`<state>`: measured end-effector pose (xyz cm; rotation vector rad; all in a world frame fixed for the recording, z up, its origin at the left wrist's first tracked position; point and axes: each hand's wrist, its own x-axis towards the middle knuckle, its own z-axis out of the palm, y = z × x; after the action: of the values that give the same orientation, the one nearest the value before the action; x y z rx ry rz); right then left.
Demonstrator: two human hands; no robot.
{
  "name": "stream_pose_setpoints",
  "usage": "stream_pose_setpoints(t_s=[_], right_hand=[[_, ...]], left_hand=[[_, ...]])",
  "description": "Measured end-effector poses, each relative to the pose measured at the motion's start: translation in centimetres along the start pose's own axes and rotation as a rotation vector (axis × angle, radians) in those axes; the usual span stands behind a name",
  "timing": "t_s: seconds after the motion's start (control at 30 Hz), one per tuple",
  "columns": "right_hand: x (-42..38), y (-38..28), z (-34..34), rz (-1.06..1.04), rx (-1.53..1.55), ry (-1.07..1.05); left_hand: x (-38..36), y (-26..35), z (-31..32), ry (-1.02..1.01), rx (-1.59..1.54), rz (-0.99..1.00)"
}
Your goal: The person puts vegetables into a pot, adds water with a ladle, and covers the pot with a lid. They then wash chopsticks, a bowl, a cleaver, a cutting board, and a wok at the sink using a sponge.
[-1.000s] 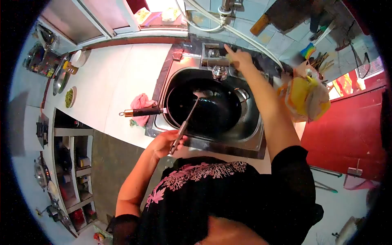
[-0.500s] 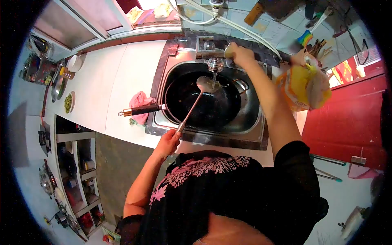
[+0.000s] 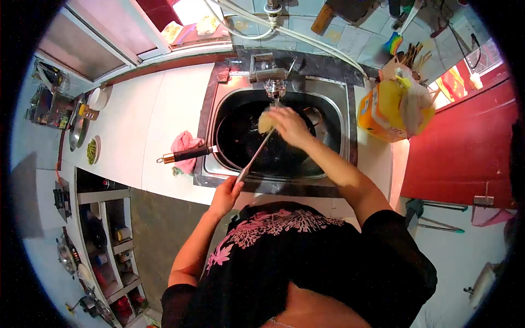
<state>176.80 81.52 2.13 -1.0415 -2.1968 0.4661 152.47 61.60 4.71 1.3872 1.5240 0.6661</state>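
My left hand (image 3: pixel 224 198) is closed around the handle of a long metal spatula (image 3: pixel 255 157), which slants up into the sink (image 3: pixel 343 117). My right hand (image 3: pixel 292 128) grips a yellowish sponge (image 3: pixel 266 123) against the spatula's upper end. Hand and sponge cover the spatula's head. Beneath them a large black wok (image 3: pixel 262 158) sits in the sink, its handle (image 3: pixel 188 154) sticking out to the left over the rim. Just beyond my right hand is the metal faucet (image 3: pixel 275 87); whether water is running is hard to see.
A pink cloth (image 3: pixel 186 143) lies under the wok handle on the white counter (image 3: pixel 169 109). Farther left are a plate of green vegetables (image 3: pixel 93 151) and a white bowl (image 3: pixel 98 99). A yellow bag (image 3: pixel 388 112) stands right of the sink.
My right hand has left the faucet's side and come down over the wok, bringing the sponge onto the spatula's head. My left hand keeps its hold on the handle.
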Motion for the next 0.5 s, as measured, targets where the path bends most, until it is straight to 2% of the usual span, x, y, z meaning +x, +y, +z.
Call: stream_pose_setpoints(t_s=[0.03, 0.1, 0.13, 0.17, 0.23, 0.27, 0.3, 0.37, 0.4, 0.5], right_hand=[[0.6, 1.2, 0.2, 0.105, 0.014, -0.045], [2.0, 2.2, -0.4, 0.355, -0.049, 0.085], [1.6, 2.0, -0.1, 0.216, -0.138, 0.099], [1.9, -0.5, -1.2, 0.216, -0.023, -0.108], [0.5, -0.5, 1.6, -0.087, 0.113, -0.047], [0.9, -0.8, 0.7, -0.059, 0.09, -0.066], [1.8, 0.0, 0.6, 0.081, 0.109, -0.077], [3.4, 0.9, -0.3, 0.604, -0.05, -0.173], [3.1, 0.0, -0.6, 0.555, -0.012, -0.051], [1.3, -2.7, 1.3, 0.008, 0.011, 0.043]], left_hand=[[-0.1, -0.2, 0.3, 0.008, 0.018, 0.046], [-0.5, -0.7, 0.8, 0.015, 0.131, 0.107], [-0.6, -0.8, 0.8, 0.016, 0.193, 0.137], [-0.6, -0.6, 0.6, 0.023, 0.194, 0.094], [-0.8, 0.3, 0.5, 0.043, 0.192, 0.011], [-1.1, 0.4, 0.5, 0.039, 0.221, 0.014], [-1.4, 0.6, 0.4, 0.036, 0.248, 0.018], [-2.0, 0.6, 0.5, 0.058, 0.269, 0.034], [-2.2, 0.5, 0.4, 0.076, 0.268, 0.048], [-1.7, -0.3, 0.2, 0.103, 0.187, 0.033]])
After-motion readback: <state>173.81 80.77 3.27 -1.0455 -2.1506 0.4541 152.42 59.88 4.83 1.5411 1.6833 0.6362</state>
